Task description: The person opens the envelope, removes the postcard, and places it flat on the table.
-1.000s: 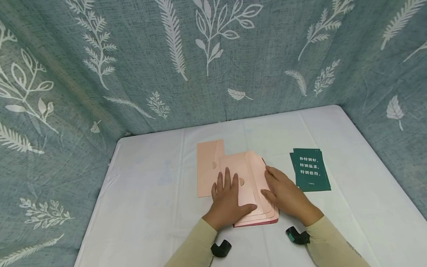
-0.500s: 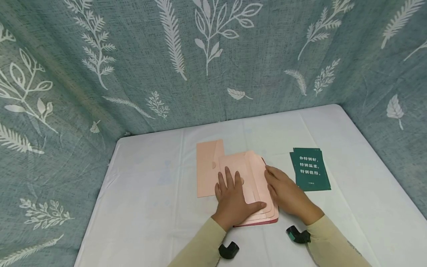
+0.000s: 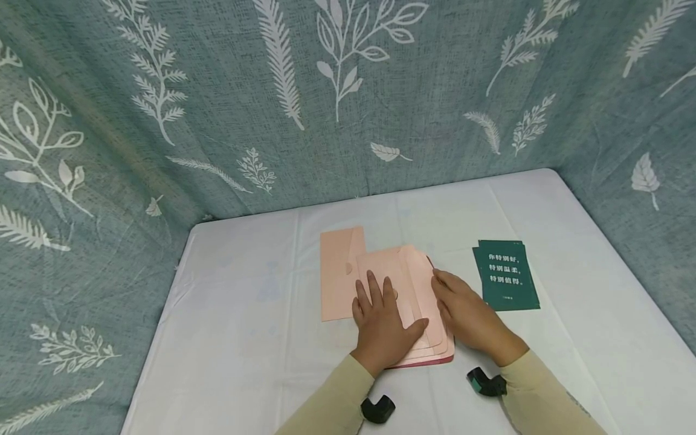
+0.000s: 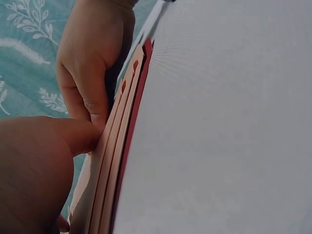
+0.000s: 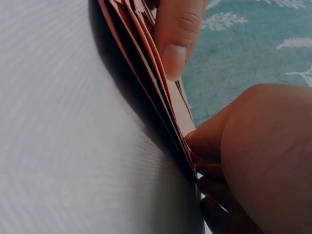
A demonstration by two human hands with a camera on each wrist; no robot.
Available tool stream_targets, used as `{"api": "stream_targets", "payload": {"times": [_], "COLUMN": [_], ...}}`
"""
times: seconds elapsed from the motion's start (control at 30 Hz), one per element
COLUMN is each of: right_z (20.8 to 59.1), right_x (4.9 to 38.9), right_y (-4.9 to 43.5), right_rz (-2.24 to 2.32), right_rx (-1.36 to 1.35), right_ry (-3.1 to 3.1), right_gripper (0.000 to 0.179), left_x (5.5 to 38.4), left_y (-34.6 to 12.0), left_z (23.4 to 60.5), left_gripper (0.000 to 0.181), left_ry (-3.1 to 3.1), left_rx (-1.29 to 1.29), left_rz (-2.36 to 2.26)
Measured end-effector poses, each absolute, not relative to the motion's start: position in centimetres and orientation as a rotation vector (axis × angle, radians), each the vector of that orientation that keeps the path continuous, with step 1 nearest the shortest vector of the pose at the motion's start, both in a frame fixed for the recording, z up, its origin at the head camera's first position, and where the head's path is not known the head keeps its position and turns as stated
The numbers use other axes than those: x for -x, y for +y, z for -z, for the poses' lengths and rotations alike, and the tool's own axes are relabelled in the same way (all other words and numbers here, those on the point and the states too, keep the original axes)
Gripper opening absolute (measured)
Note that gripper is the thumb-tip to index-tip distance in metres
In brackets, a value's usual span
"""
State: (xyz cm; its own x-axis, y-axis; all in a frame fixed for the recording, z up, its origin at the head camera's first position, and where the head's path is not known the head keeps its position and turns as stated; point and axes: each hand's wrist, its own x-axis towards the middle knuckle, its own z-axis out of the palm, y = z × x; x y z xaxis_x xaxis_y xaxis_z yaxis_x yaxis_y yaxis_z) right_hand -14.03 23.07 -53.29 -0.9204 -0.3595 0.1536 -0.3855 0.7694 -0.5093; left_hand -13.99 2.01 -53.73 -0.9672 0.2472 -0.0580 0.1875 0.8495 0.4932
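A stack of pink envelopes (image 3: 386,266) lies at the middle of the table, with a dark red layer (image 4: 130,136) at its bottom. My left hand (image 3: 383,332) rests on top of the stack, fingers spread and thumb pointing right. My right hand (image 3: 470,317) is at the right edge and pinches the envelopes there. In the right wrist view, its fingertips (image 5: 197,141) meet the stack's edge, and the layers fan slightly apart nearer the left thumb (image 5: 176,61). Another pink envelope (image 3: 334,278) lies partly under the stack's left side.
Dark green cards (image 3: 508,278) with white printed characters lie in a pile to the right of the right hand. A white cloth covers the table (image 3: 244,314). Blue-green curtains (image 3: 348,145) with white leaf patterns hang behind and at both sides.
My left hand has slid slightly right over the envelopes, its thumb now angled farther up. The right thumb has moved off the top envelope toward the right edge. The cards stay put.
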Motion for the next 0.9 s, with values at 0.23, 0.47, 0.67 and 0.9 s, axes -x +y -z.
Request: {"api": "stream_targets", "payload": {"times": [0.23, 0.47, 0.67, 0.9], "right_z": [53.30, 53.45, 53.34, 53.45], "right_x": [14.02, 14.10, 14.11, 14.11], "right_y": [23.03, 23.00, 22.91, 22.91], "right_rz": [-0.866, -0.862, -0.845, -0.842], "right_rx": [-0.592, -0.587, -0.589, -0.571], "right_ry": [-2.930, -2.946, -2.953, -2.958], "right_gripper": [0.048, 0.050, 0.050, 0.053], "left_x": [13.99, 14.10, 14.03, 13.95], "left_y": [1.94, 1.70, 1.38, 1.15], "left_z": [54.02, 54.04, 53.97, 53.84], "left_gripper": [0.101, 0.093, 0.079, 0.062], "left_ry": [2.914, 2.895, 2.869, 2.836], "left_rx": [-0.348, -0.362, -0.397, -0.465], "left_rz": [-0.834, -0.953, -1.054, -1.112]}}
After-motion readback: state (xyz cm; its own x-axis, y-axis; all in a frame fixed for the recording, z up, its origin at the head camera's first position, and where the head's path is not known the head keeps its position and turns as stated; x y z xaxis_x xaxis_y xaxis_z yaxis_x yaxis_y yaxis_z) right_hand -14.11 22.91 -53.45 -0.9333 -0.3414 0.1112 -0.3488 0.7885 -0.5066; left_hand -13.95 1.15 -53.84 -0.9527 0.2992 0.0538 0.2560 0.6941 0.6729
